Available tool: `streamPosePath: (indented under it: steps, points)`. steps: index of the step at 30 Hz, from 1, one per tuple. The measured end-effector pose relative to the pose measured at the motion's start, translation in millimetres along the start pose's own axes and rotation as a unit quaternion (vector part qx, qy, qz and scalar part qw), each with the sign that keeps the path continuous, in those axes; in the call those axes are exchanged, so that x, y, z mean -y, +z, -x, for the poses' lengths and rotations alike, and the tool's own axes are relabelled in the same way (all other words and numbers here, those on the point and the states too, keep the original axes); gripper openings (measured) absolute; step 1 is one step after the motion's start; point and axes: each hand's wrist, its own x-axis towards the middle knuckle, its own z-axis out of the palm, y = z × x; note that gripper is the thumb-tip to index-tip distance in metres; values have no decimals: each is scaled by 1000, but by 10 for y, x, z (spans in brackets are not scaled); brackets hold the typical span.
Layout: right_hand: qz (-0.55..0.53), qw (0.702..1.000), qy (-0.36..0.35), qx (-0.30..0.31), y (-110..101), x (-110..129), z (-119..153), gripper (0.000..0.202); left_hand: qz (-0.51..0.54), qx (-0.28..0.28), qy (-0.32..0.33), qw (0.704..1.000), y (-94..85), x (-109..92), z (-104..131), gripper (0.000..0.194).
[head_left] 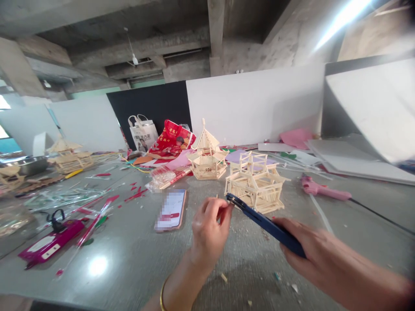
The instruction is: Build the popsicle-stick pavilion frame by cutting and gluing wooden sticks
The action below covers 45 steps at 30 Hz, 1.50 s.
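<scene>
My right hand (301,250) grips a long dark blue hand cutter (267,226) by its handles. Its dark jaws point up and left, right beside the fingertips of my left hand (212,222). Those fingers are pinched together at the jaws; a small pale bit shows there, perhaps a stick end, mostly hidden. Just behind the cutter stands an open-framed wooden-stick model (256,185) with no roof on its upper frame. Left of it is a stick pavilion (207,162) with a pointed roof.
A phone (171,210) lies left of my left hand. To the right is a pink glue gun (324,190) with a black cord. A magenta power strip (52,242), plastic strips and scraps lie at left. White boards (353,160) and a red bag (170,140) sit farther back.
</scene>
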Motion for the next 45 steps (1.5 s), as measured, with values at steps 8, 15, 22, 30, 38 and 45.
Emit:
streamPosePath:
  steps: [8, 15, 22, 30, 38, 45]
  points:
    - [-1, 999, 30, 27, -34, 18, -35, 19, -27, 36, -44, 998, 6, 17, 2, 7]
    - [11, 997, 39, 58, -47, -8, -164, 36, -95, 94, -72, 988, -19, 22, 16, 24]
    - [-80, 983, 76, 146, 98, -26, -402, 43, -176, 117, -96, 973, -22, 87, -20, 27]
    - [-228, 918, 160, 281, 180, 117, -714, 47, -314, 179, -107, 926, -59, 243, -118, 26]
    - [-258, 899, 213, 284, 328, 217, -815, 43, -352, 245, -99, 898, -91, 326, -122, 25]
    - [-291, 885, 199, 303, 380, 197, -951, 44, -375, 239, -119, 888, -109, 384, -156, 26]
